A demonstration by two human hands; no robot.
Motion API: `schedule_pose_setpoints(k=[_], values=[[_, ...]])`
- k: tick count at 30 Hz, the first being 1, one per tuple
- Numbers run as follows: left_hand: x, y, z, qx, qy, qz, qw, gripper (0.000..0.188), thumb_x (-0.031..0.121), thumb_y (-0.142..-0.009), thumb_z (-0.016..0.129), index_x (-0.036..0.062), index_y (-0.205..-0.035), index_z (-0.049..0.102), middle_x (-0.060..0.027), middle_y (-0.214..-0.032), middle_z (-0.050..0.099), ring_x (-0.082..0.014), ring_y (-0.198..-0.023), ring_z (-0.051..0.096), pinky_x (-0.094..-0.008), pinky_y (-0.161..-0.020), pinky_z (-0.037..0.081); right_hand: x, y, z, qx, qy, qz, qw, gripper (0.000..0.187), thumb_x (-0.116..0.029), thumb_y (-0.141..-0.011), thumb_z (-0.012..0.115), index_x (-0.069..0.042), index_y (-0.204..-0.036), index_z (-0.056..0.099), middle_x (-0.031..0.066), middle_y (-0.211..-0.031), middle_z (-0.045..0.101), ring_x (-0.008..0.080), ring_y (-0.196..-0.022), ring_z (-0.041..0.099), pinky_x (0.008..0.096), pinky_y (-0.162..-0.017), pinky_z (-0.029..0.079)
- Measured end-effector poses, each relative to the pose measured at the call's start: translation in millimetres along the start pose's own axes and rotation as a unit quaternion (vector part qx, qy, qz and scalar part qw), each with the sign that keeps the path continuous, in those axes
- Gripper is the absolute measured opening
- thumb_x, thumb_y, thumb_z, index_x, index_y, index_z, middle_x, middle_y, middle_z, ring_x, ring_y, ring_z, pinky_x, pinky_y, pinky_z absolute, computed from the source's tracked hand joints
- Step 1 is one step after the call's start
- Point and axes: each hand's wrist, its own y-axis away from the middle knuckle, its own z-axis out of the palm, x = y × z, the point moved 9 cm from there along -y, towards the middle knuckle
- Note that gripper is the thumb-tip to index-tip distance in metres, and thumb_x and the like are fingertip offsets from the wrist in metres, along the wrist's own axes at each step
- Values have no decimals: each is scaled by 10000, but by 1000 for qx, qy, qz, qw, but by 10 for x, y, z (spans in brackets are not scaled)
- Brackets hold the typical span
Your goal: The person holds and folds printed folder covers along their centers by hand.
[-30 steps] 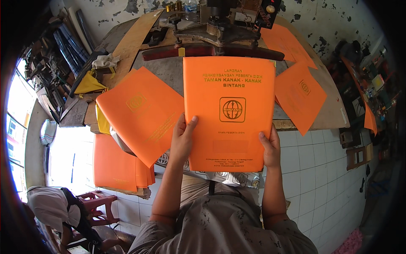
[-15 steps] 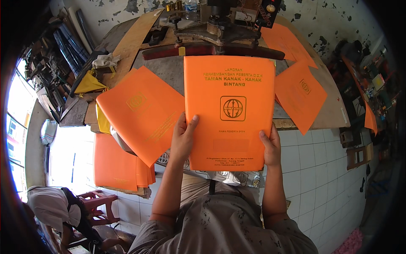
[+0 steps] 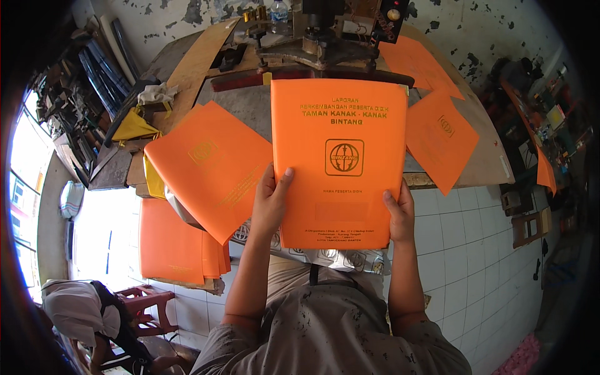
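Note:
In front of me I hold up an orange report folder (image 3: 340,156) with gold lettering and a gold square emblem. My left hand (image 3: 272,199) grips its left edge, thumb on the front cover. On the opposite edge, my right hand (image 3: 400,211) pinches it low down, with the thumb also in front. The fingers behind the cover are partly hidden. Left of it, another orange folder (image 3: 203,162) with gold print lies tilted on the table, and to the right a similar folder (image 3: 442,140) lies askew near the table's edge.
A heavy metal press (image 3: 319,47) stands behind the folder on the worktable (image 3: 237,94). Orange sheets (image 3: 422,65) lie at the back right. A stack of orange covers (image 3: 169,244) rests low on the left. Beyond it, a person (image 3: 84,309) bends near a red stool (image 3: 147,306).
The held folder stays in both hands with hardly any movement. The view has shifted slightly, and the person at lower left has moved a little.

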Motion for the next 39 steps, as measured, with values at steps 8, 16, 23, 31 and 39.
schedule_pose_setpoints(k=[8,16,23,31,39], values=[[1306,-14,367,-61,-23,204,977,370,250,-1061,612,-31,-1294,550,-58,-1141,670,-97,-1064,618,-271,-929,493,-1138,-491,310,-45,35,-210,976,517,-300,-1036,637,15,-1412,476,70,-1326,574,140,-1207,541,318,-1054,425],[2398,-450,507,-55,-44,332,941,429,310,-1039,650,-30,-1295,595,-83,-1106,717,-105,-960,682,-267,-816,558,-2017,-1175,878,-127,20,-276,953,522,-319,-1057,605,-37,-1467,446,44,-1356,560,126,-1242,534,322,-1080,416],[2701,-626,490,-38,-41,354,934,440,323,-1029,664,-33,-1282,610,-96,-1118,716,-115,-968,686,-280,-825,571,-2267,-1378,1119,-151,26,-271,950,530,-326,-1072,572,-65,-1509,427,41,-1391,557,133,-1292,522,324,-1110,406],[2623,-720,512,-45,-41,349,935,443,345,-1036,650,-35,-1260,609,-92,-1080,712,-113,-935,680,-282,-796,569,-2213,-1442,1055,-156,29,-271,950,535,-334,-1074,569,-64,-1513,423,49,-1394,557,137,-1297,518,328,-1112,406],[2526,-805,565,-39,-50,325,943,424,361,-1047,628,-20,-1230,612,-64,-1007,710,-82,-844,669,-260,-724,562,-2177,-1530,953,-156,30,-270,950,537,-330,-1076,564,-55,-1514,416,51,-1394,553,137,-1296,517,328,-1113,406]])
